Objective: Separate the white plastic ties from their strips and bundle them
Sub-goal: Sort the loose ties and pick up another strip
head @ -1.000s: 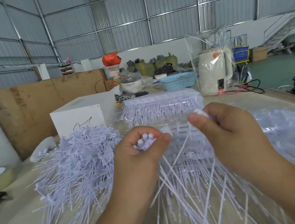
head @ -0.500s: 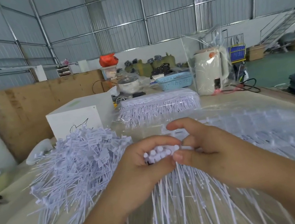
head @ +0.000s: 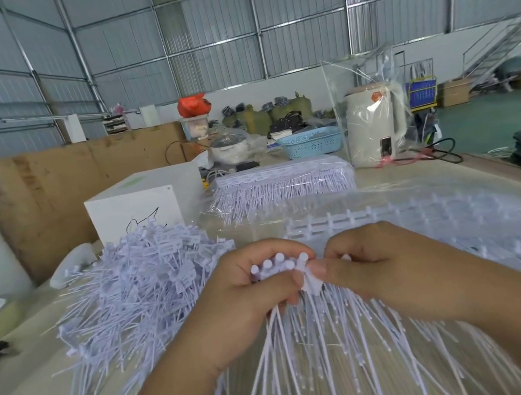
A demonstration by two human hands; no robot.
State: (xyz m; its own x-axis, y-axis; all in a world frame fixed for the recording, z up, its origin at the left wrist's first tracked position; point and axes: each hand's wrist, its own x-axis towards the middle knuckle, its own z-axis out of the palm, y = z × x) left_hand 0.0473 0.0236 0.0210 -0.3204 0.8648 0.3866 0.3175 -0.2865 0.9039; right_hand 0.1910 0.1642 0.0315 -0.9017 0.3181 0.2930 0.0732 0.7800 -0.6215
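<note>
Head view: my left hand (head: pixel 249 298) grips light, springy white ties (head: pixel 276 266) by their heads; right hand (head: pixel 364 261), three o'clock, pinches another head.

Right hand (head: pixel 361 263) now pinches the ties (head: pixel 278 265).

Left hand (head: pixel 252 298), right hand (head: pixel 374 267) bare; forearms bare, sleeveless

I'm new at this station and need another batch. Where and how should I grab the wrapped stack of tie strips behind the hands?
Probably take the wrapped stack of tie strips by its solid header edge along the far top, a hand at each end, coming from the sides. The loose tails fan toward you and would bend or slip; the header rows look rigid.
</note>
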